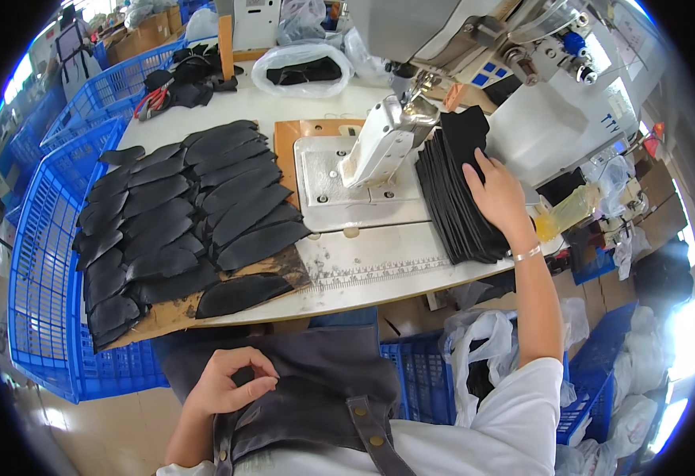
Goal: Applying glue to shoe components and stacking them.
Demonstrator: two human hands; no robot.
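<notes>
One worker (474, 436) in a dark apron (315, 357) holds the left hand (232, 382) before the waist, fingers curled, thumb tip close to the index finger; whether they pinch anything cannot be told. Just beyond, overlapping black pieces (161, 214) lie in rows over a brown sheet (290, 266) at the left of a white table (399, 238). The right hand (496, 190) rests on a stack of black pieces (450, 198) at the table's right, thumb spread from the fingers. A sewing machine (387, 143) stands between; behind sit a translucent bag (263, 75) and a blue crate (129, 75).
</notes>
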